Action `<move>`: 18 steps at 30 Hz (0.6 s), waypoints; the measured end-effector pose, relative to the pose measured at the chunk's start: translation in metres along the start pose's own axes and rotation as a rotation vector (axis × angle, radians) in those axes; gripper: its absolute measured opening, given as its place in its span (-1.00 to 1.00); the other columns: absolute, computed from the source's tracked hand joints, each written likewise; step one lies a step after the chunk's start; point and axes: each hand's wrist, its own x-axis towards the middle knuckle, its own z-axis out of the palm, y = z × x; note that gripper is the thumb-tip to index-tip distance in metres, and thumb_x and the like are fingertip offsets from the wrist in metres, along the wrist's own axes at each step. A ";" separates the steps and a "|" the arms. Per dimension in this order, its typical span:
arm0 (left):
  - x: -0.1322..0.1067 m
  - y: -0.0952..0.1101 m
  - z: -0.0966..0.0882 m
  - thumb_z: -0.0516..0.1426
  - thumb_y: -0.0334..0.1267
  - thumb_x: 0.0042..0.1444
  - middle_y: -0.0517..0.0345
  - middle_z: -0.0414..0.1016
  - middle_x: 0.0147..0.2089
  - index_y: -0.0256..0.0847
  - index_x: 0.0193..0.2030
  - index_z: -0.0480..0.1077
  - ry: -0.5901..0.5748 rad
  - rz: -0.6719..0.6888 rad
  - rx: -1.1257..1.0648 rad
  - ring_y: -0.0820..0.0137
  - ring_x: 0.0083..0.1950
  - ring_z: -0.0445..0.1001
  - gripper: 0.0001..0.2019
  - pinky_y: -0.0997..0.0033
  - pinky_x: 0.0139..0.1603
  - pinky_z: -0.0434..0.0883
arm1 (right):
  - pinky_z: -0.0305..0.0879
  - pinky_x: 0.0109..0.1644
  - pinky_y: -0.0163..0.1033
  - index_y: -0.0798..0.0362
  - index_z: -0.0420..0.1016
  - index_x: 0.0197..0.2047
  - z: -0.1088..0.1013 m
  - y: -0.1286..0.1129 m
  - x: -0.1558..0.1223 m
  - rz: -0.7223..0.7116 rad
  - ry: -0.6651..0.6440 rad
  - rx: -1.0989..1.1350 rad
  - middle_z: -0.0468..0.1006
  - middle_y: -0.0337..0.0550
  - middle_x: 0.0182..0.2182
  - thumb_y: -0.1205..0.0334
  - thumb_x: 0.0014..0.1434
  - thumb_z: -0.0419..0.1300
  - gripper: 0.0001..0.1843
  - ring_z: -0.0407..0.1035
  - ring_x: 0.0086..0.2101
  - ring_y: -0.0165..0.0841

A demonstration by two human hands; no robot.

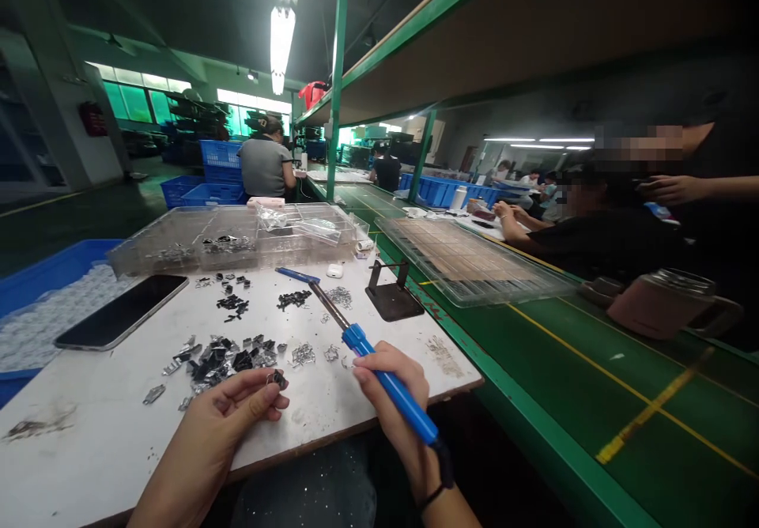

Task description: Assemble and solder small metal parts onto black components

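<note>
My left hand (237,409) pinches a small dark metal part (276,378) between thumb and fingers, just above the white work board (118,433). My right hand (391,386) grips the blue handle of a soldering iron (379,370) like a pen. Its metal tip points away from me toward the board's middle. A heap of small black and silver parts (225,354) lies just beyond my left hand.
A black phone (122,311) lies at the board's left. Clear plastic trays (237,235) stand at the back, an iron stand (391,295) to the right. A green conveyor (593,386) carries another tray (474,259) and a pink jug (658,303). Other people work at right and behind.
</note>
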 end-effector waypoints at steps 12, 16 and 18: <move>0.003 0.000 -0.004 0.35 -0.16 -0.09 0.01 0.56 -0.18 -0.28 -0.12 0.46 -0.023 0.028 -0.215 0.33 -0.13 0.53 -0.61 0.40 -0.01 0.44 | 0.04 -0.66 -0.35 0.02 0.42 -0.46 -0.034 -0.027 -0.001 0.241 0.217 0.369 0.31 -0.29 -0.62 0.17 0.09 0.27 -0.84 0.21 -0.65 -0.45; 0.003 -0.001 -0.004 0.34 -0.17 -0.07 0.02 0.55 -0.19 -0.28 -0.12 0.47 -0.050 0.040 -0.216 0.34 -0.14 0.52 -0.63 0.39 -0.01 0.42 | 0.09 -0.59 -0.25 0.01 0.38 -0.51 -0.041 -0.036 -0.002 0.198 0.165 0.386 0.20 -0.31 -0.67 0.25 0.10 0.23 -0.82 0.16 -0.64 -0.41; 0.003 0.000 -0.003 0.35 -0.17 -0.09 0.02 0.55 -0.19 -0.28 -0.14 0.49 -0.055 0.048 -0.219 0.34 -0.15 0.51 -0.63 0.37 -0.01 0.41 | 0.05 -0.58 -0.23 -0.01 0.37 -0.50 -0.042 -0.039 -0.004 0.189 0.127 0.317 0.18 -0.30 -0.67 0.23 0.12 0.20 -0.82 0.13 -0.65 -0.39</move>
